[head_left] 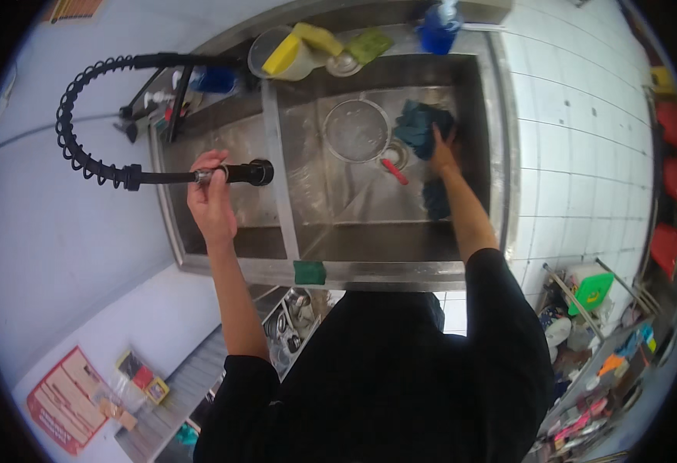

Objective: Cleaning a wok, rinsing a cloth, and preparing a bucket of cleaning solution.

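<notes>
My left hand [213, 202] is closed round the neck of a black pull-down spray faucet [247, 173], whose head points right over the divider of a steel double sink [290, 266]. In the right basin, my right hand [444, 150] grips a bunched dark green cloth [418, 129]. More dark cloth [435, 199] lies beneath my right forearm. Left of the cloth sits a round mesh strainer [356, 130]. A small red-handled tool [394, 171] rests by the drain [395, 154]; its other end is hard to make out.
Along the sink's back ledge stand a pale tub with yellow sponges [298, 63], a green scouring pad [369, 46] and a blue soap bottle [439, 29]. A green pad [310, 272] lies on the front rim. The faucet's coiled hose [68, 127] arches at left. Cluttered shelves [608, 370] stand lower right.
</notes>
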Tool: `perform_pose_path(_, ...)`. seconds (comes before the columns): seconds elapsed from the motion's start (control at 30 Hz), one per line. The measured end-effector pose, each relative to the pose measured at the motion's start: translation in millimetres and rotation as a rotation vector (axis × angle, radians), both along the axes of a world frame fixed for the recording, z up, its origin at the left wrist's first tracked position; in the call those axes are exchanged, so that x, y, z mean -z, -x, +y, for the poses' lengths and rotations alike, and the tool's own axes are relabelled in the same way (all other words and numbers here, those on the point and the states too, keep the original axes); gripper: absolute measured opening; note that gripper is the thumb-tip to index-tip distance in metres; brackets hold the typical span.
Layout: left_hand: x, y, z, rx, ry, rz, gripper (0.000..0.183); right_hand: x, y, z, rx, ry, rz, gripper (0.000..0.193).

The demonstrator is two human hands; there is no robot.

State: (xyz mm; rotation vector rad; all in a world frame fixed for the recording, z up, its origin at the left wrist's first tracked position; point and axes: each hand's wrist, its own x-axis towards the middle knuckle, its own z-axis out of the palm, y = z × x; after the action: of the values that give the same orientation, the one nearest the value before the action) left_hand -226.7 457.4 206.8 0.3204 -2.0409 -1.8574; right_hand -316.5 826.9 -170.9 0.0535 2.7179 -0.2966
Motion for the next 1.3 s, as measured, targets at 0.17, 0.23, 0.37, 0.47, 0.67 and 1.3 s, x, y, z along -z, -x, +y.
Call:
perform_pose_path(0.17,13,-42,-95,-0.046,-0.048,-0.076,0.024,47,35,38,-0.045,0.146,-0.105,0.082)
perform_pose_path(0.23,4,-57,-130,-0.121,-0.064,-0.117,0.032,51,47,34,0.138,0.218,-0.149,0.069)
perform_pose_path(0.37,-14,-51,-170,-0.076,0.073,-0.140,0.039,41,34,35,0.252,0.430,0.022,0.045)
perform_pose_path(0.47,-17,-54,-199,-0.005,0.102,-0.148,0.037,-17,-14,26,0.113,0.544,0.109,0.046)
perform_pose_path(0.67,2,-23,-216,0.144,0.022,-0.129,0.023,25,-115,44,0.159,0.071,-0.389,0.086)
perform_pose_path(1.3,-17,-36,-206,0.261,0.032,-0.147,0.017,-65,-75,12,0.289,0.276,0.013,0.074)
